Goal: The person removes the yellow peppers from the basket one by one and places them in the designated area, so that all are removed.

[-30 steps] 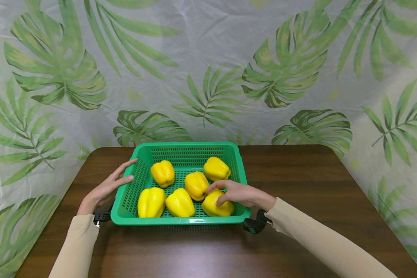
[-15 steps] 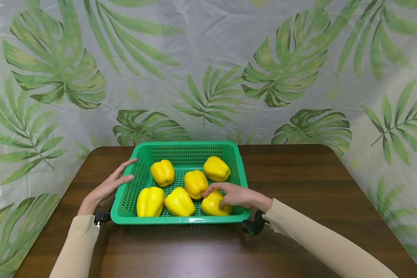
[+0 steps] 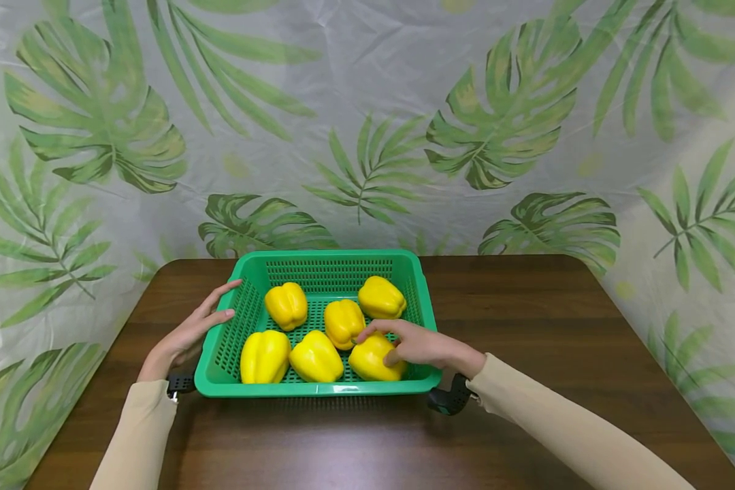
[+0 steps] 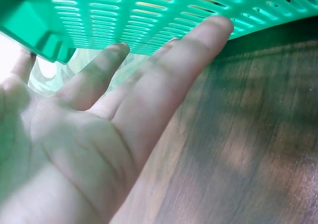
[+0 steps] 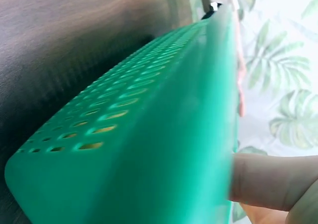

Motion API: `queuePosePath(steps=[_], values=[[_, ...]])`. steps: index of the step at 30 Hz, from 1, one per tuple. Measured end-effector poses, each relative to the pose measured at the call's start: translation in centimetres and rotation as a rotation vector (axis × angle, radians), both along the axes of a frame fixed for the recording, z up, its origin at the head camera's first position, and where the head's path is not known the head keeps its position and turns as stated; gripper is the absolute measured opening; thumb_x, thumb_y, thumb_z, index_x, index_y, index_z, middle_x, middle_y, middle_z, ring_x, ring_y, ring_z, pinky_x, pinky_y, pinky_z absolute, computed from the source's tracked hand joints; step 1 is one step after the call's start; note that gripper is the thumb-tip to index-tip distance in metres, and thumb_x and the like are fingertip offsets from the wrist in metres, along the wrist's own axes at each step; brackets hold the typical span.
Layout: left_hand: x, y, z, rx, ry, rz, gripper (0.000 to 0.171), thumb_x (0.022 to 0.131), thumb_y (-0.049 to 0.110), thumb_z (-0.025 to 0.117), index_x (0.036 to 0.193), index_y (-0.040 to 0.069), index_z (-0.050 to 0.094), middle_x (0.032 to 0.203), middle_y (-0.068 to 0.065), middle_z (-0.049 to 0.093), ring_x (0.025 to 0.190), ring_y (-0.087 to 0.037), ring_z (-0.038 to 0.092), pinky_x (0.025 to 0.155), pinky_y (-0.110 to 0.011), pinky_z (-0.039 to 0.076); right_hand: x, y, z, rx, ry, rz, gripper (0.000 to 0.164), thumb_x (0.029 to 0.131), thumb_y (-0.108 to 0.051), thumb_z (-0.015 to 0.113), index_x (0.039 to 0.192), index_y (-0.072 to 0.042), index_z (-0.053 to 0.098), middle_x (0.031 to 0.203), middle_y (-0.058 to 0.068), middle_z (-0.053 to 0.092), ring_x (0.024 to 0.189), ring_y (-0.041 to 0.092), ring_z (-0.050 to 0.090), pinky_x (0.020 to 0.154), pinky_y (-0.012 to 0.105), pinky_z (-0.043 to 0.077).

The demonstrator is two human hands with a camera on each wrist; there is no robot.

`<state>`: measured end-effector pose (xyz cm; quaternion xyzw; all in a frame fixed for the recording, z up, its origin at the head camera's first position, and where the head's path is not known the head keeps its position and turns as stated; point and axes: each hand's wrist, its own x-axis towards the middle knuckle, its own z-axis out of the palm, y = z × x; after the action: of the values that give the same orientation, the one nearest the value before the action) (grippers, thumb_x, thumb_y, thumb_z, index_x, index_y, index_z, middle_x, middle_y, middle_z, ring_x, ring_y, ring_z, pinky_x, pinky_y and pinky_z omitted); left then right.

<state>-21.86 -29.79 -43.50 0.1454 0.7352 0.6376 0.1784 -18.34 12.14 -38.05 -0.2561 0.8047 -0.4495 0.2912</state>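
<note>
A green plastic basket (image 3: 318,389) with slotted walls holds several yellow bell peppers. My right hand (image 3: 419,342) reaches over its right side and holds the front right bell pepper (image 3: 369,361) from above, thumb and fingers around its top; part of that pepper is hidden beneath the hand. At the left end, my left hand (image 3: 186,333) rests against the basket with thumb and a finger at the rim. In the left wrist view, the other fingers (image 4: 164,80) stretch out straight below the slotted outer wall. The right wrist view shows mostly the basket's outside and the right thumb (image 5: 268,182).
Other bell peppers lie in the basket: one at back left (image 3: 286,306), a back right pepper (image 3: 382,297), a middle pepper (image 3: 344,322) and two along the front. The brown wooden table (image 3: 514,306) extends right of the basket. A leaf-patterned cloth (image 3: 373,88) hangs behind it.
The front right bell pepper has shifted slightly left under my right hand, and its green stem now shows near the fingertips. My left hand has stayed at the rim.
</note>
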Motion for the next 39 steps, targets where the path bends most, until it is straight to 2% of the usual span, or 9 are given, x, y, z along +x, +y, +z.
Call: queuePosePath(steps=[4,9,19,29,33,39], values=[[0.0,0.0,0.0,-0.018,0.014,0.001,0.058,0.104,0.02,0.04,0.154,0.028,0.012,0.156,-0.015,-0.01,0.114,-0.024,0.051,0.084,-0.044,0.05,0.1,0.3,0.5,-0.027,-0.02,-0.024,0.043,0.086,0.01,0.055,0.123,-0.011,0.059,0.13,0.005,0.052,0.113,0.027,0.042,0.089,0.04,0.037],[0.0,-0.1,-0.1,0.007,0.001,-0.007,0.058,0.104,0.019,0.039,0.154,0.029,0.011,0.155,-0.017,-0.007,0.111,-0.023,0.054,0.083,-0.045,0.051,0.1,0.9,1.2,-0.06,-0.052,-0.047,0.042,0.089,0.005,0.056,0.127,-0.011,0.057,0.132,0.009,0.048,0.11,0.03,0.043,0.086,0.038,0.041],[0.1,0.0,0.1,0.009,-0.002,-0.012,0.058,0.104,0.019,0.039,0.154,0.027,0.01,0.155,-0.016,-0.01,0.11,-0.026,0.055,0.082,-0.045,0.051,-0.1,2.4,2.5,-0.134,-0.046,-0.069,0.045,0.09,-0.004,0.057,0.134,-0.013,0.052,0.139,0.014,0.039,0.114,0.035,0.04,0.086,0.039,0.042],[0.2,0.2,0.4,0.028,-0.047,-0.017,0.06,0.104,0.02,0.04,0.154,0.028,0.007,0.151,-0.026,0.006,0.111,-0.033,0.055,0.082,-0.05,0.05,-0.2,4.0,3.3,-0.196,-0.059,-0.138,0.047,0.092,-0.01,0.058,0.138,-0.015,0.047,0.138,0.018,0.032,0.116,0.037,0.041,0.09,0.043,0.046],[0.3,0.2,0.4,0.009,-0.038,-0.01,0.062,0.103,0.019,0.042,0.153,0.028,0.007,0.152,-0.024,0.005,0.112,-0.034,0.054,0.082,-0.05,0.05,-0.3,4.7,3.7,-0.227,-0.077,-0.179,0.048,0.092,-0.01,0.059,0.138,-0.017,0.047,0.138,0.017,0.032,0.115,0.035,0.042,0.09,0.043,0.046],[0.3,0.3,0.3,-0.024,-0.005,0.004,0.063,0.102,0.017,0.044,0.153,0.027,0.009,0.154,-0.02,0.0,0.115,-0.036,0.05,0.083,-0.048,0.05,-0.6,5.6,3.9,-0.276,-0.087,-0.196,0.051,0.092,-0.008,0.06,0.14,-0.017,0.046,0.139,0.017,0.031,0.114,0.035,0.045,0.087,0.044,0.048]])
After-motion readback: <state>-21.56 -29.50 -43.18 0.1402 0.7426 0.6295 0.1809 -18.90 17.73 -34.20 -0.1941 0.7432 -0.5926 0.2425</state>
